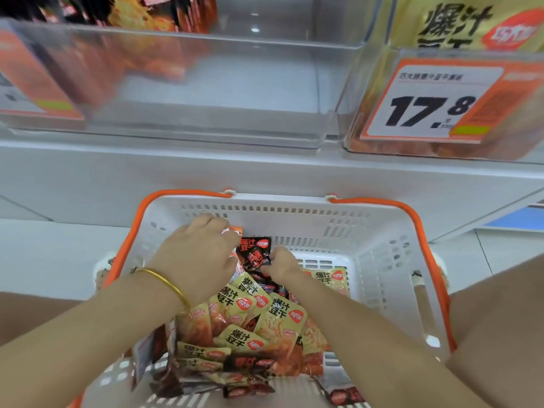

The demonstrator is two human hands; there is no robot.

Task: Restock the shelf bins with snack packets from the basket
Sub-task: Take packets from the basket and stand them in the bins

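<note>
Both hands deep in white basket [379,248]: left hand [197,257] curled over packets, right hand [281,265] pinching black snack packets [254,253]. Gather one flavour, lift clear of rim, drop into clear bin [223,83] above.

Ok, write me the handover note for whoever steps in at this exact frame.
Left hand: in the basket, fingers curled on packets at the far wall.
Right hand: pinching a black packet.
Yellow packets heaped in the basket.
Middle clear bin: mostly bare; right bin holds stock behind the price tag.
Done: cannot tell.
Left: lift packets, fill the bins.
</note>
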